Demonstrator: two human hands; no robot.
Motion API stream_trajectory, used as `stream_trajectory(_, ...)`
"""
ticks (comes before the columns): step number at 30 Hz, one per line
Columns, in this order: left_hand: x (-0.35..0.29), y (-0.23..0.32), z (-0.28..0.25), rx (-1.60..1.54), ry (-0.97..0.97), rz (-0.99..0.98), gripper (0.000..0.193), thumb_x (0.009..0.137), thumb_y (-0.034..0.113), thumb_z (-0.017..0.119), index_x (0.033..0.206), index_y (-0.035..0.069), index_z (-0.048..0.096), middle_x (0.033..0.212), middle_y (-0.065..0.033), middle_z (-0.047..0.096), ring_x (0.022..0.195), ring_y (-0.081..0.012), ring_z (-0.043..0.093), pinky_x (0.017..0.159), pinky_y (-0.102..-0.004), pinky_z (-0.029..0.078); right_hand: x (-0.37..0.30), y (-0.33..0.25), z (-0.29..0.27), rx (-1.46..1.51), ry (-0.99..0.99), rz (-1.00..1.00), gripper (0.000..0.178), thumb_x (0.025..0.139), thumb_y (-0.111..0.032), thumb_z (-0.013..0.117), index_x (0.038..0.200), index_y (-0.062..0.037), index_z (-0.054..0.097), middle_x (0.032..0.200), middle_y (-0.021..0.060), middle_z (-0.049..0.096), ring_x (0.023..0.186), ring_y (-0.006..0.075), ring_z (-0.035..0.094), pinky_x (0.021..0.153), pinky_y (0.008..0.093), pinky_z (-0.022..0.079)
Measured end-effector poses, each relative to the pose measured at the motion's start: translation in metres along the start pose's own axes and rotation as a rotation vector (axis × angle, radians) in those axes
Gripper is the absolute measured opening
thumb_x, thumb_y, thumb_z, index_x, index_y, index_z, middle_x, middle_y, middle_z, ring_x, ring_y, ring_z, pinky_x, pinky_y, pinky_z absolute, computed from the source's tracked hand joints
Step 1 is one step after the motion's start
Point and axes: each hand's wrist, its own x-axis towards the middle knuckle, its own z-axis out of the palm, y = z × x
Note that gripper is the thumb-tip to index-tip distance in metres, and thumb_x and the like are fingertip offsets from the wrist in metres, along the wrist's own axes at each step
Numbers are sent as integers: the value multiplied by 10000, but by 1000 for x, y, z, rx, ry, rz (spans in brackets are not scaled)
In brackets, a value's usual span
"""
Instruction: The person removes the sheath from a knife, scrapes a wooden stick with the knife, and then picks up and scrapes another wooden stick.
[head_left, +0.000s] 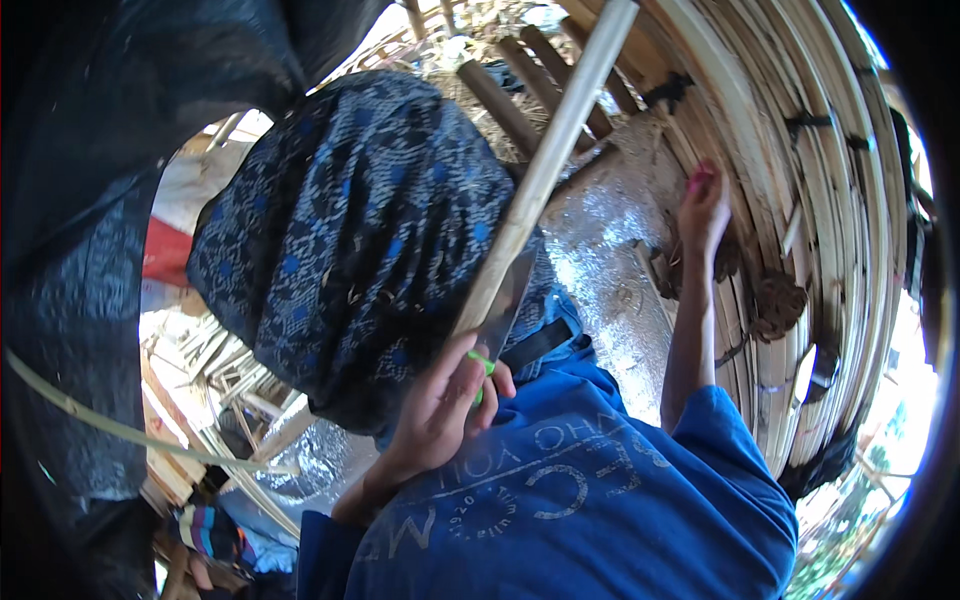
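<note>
My left hand (445, 405) is closed around a knife with a bright green handle (479, 378). The dark blade (511, 305) points up and away from my fist. Right beside the blade lies a long pale pole (550, 165), slanting up to the right; its lower end disappears at my left hand, and I cannot tell whether my fingers also grip it. My right hand (706, 208) is raised at the right, next to the stacked slats. Its fingers look curled at a small pinkish-red spot, which I cannot make out.
Long bundled wooden slats (800, 150) curve down the right side, bound with dark ties. A dark blue patterned cloth (350, 240) covers my lap. Silvery sheeting (615, 255) lies between them. Black plastic (80, 250) hangs at the left. Another person's striped sleeve or cap (210, 530) shows lower left.
</note>
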Motion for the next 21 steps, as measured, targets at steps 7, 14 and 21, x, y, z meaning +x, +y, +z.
stream_trajectory(7,22,23,-18,29,75,200,262,1014,164,412,1200,-19,419,813,-160,594,515,-51,434,461,-171,324,-3,-159,-39,1253,-441,646,378,958,-70,478,1319,40,458,932,114,612,833,174,632,745,308,538)
stream_trajectory(14,4,39,-43,274,304,267,196,987,99,466,1112,-42,519,694,-79,632,471,-11,410,442,-175,310,-9,-248,-39,1662,-679,666,196,959,-73,497,1137,8,507,1094,211,624,1055,238,623,897,400,535)
stream_trajectory(21,-8,39,-46,358,343,196,161,956,86,517,1057,-40,527,665,-60,611,519,-31,440,481,-210,350,-25,-278,-27,1543,-639,575,170,948,-69,543,1105,-9,515,1031,144,638,998,230,654,764,317,600)
